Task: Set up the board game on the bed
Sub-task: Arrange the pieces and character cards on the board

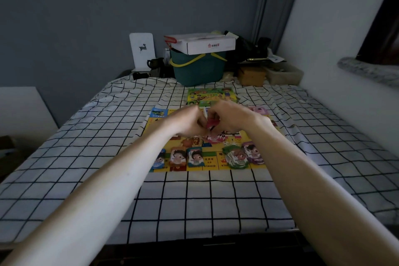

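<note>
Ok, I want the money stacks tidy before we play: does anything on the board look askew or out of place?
The green stack at the near edge of the board is fanned out and tilted, unlike the neat blue stack, orange stack and teal stack. It also overlaps the purple stack.

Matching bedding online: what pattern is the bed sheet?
White with a black grid check, on the bed sheet, head view.
</note>
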